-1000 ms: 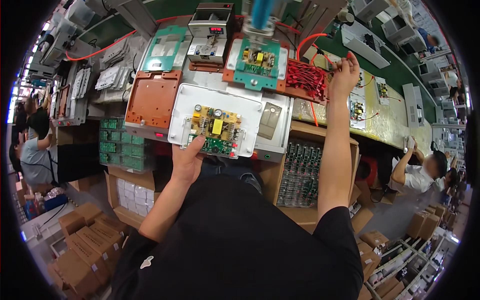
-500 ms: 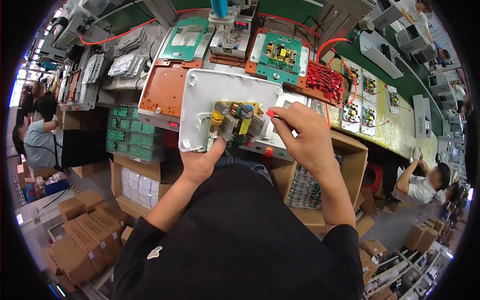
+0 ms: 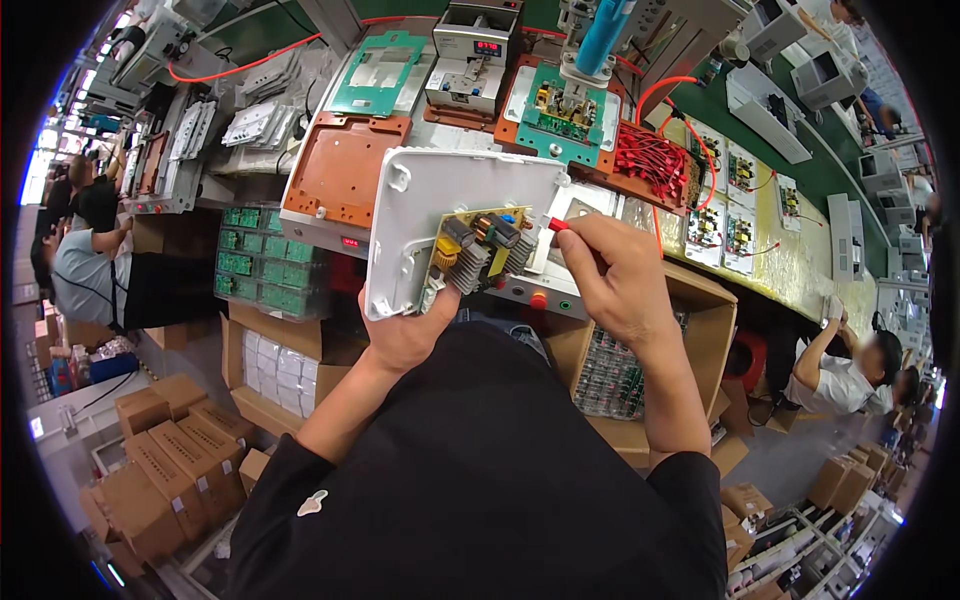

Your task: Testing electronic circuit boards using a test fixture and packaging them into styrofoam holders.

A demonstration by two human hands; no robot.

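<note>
My left hand (image 3: 405, 338) grips a white plastic housing (image 3: 408, 212) by its near edge, with the thumb against a power-supply circuit board (image 3: 468, 262). The board carries finned heat sinks, capacitors and a yellow coil, and lies tilted against the housing's inner side; how it is seated cannot be made out. My right hand (image 3: 622, 280) pinches a small red connector (image 3: 557, 224) between thumb and forefinger, just off the housing's right edge. Any wire running from it is too fine to follow.
Behind the housing stand an orange fixture (image 3: 345, 175), a fixture with a board in a green frame (image 3: 565, 118) under a blue-bodied tool (image 3: 604, 38), and a heap of red connector leads (image 3: 648, 165). Open cartons (image 3: 700, 330) flank me. Co-workers sit on both sides.
The housing and board have tilted up and shifted slightly right. My right hand has moved a little right with the red connector. The blue-bodied tool has travelled right, over the green-framed fixture.
</note>
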